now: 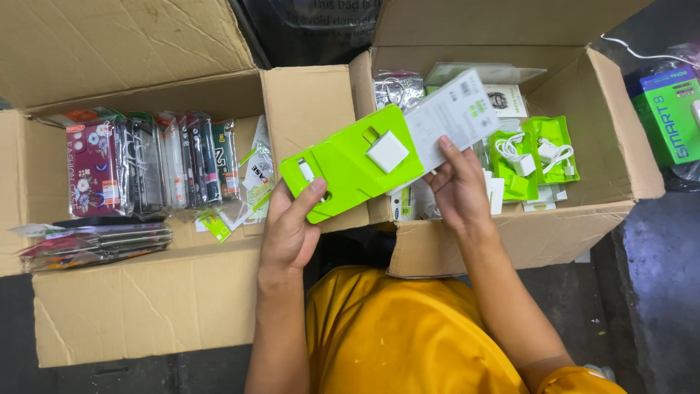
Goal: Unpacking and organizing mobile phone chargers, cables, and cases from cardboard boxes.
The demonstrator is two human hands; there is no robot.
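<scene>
Between two open cardboard boxes [313,109], I see my left hand [290,226] pinching the green charger tray's [350,164] lower-left end, its long axis rising rightward to my right hand [458,191], clamped on the white card [452,117]

A mustard-yellow garment is being worn, its cloth creased and flecked with small pale specks across the lap. Both forearms are being left bare, and a yellow sleeve is showing at the right elbow. The left hand [288,230] and right hand [458,191] are being kept free of gloves, rings and watches.
</scene>
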